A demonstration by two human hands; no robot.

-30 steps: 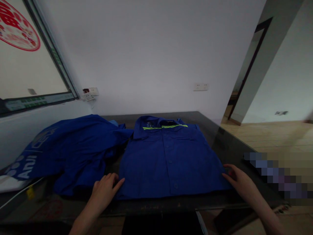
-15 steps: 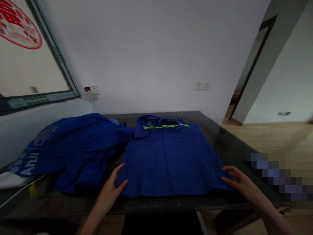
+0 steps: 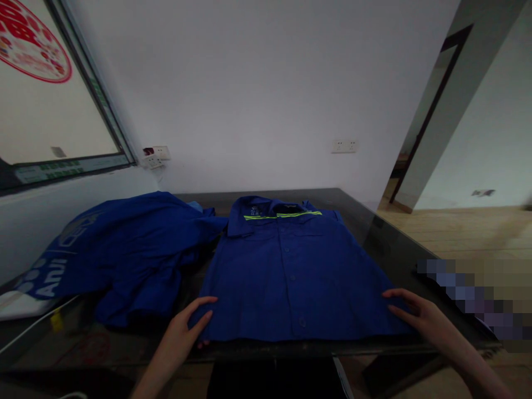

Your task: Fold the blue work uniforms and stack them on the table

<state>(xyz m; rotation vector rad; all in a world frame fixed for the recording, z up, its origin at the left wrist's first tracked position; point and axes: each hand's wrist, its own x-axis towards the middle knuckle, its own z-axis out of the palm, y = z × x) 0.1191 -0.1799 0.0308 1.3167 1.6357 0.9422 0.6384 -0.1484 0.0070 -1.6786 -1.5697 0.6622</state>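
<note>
A dark blue button-front work shirt lies spread front up on the dark table, its collar away from me and its hem near the front edge. Yellow-green strips cross its chest, and a sleeve lies folded over its upper left. My left hand grips the lower left corner, thumb and forefinger on top and other fingertips just showing below the hem. At the lower right corner my right hand holds the side edge, thumb and forefinger on the cloth. Its other fingers are mostly hidden.
Left of the shirt lies a crumpled blue garment with white lettering. A white cable with a yellow tag runs along the left of the table. Behind stands a wall with sockets; a blurred-out patch covers the right.
Both hands have come slightly towards me, the right one also outward. The shirt's hem has shifted nearer the front edge and its lower right corner has spread further right.
</note>
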